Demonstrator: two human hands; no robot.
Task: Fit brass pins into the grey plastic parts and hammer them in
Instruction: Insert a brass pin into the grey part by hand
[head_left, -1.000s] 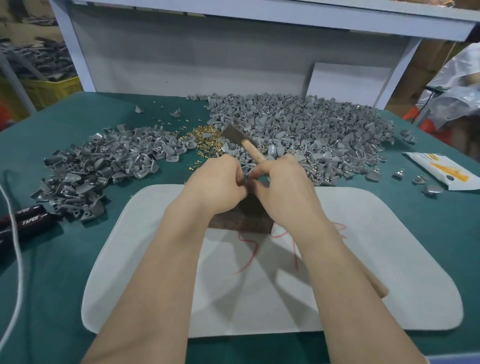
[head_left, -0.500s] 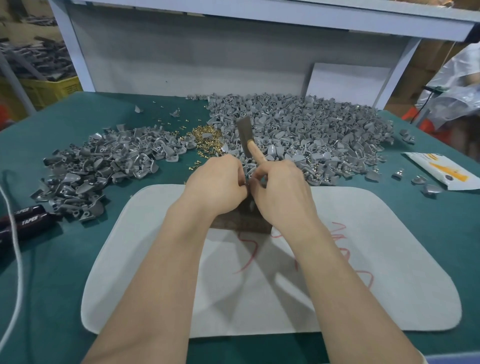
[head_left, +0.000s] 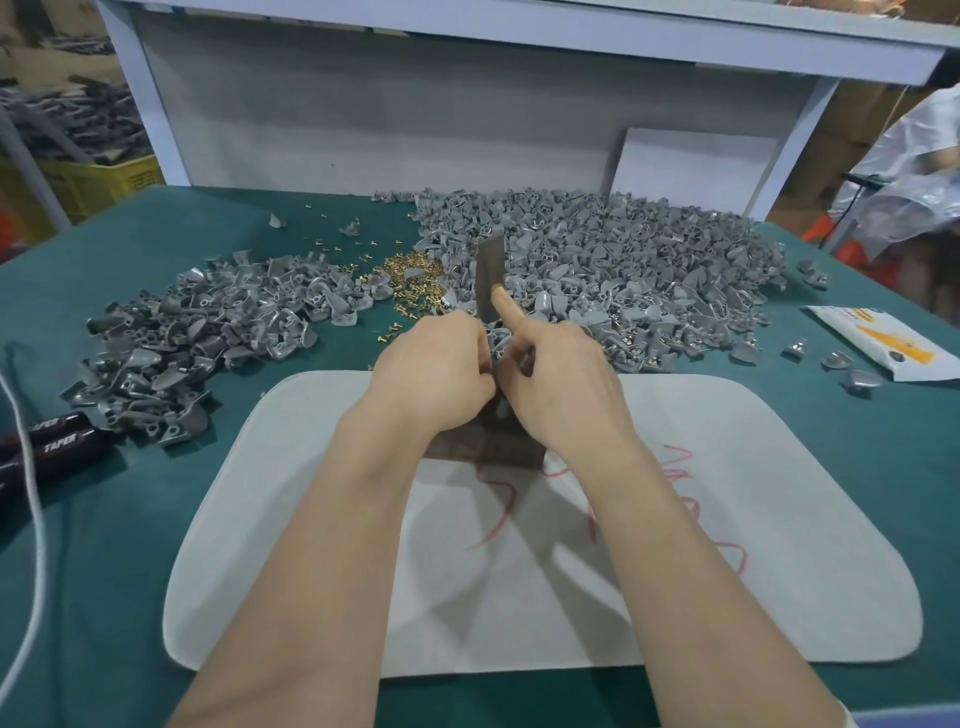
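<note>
My left hand (head_left: 434, 374) and my right hand (head_left: 561, 384) meet over a dark block (head_left: 488, 449) on the white mat. My left hand's curled fingers pinch a grey plastic part (head_left: 500, 347), mostly hidden between the hands. My right hand grips a small hammer (head_left: 490, 270). Its dark head stands upright above the hands, with my index finger stretched up along it. A heap of brass pins (head_left: 410, 280) lies just beyond the hands. Grey parts lie in a left pile (head_left: 208, 332) and a larger right pile (head_left: 597, 270).
The white mat (head_left: 727, 519) with red scribbles covers the green table's near middle. Two black tubes marked TAPER (head_left: 52, 447) and a white cord (head_left: 28, 519) lie at the left edge. A white-and-orange packet (head_left: 883, 348) and loose parts (head_left: 857, 379) lie at the right.
The hammer head has swung from leaning left to standing upright. My right index finger now stretches along it, and the handle end no longer shows below my right forearm.
</note>
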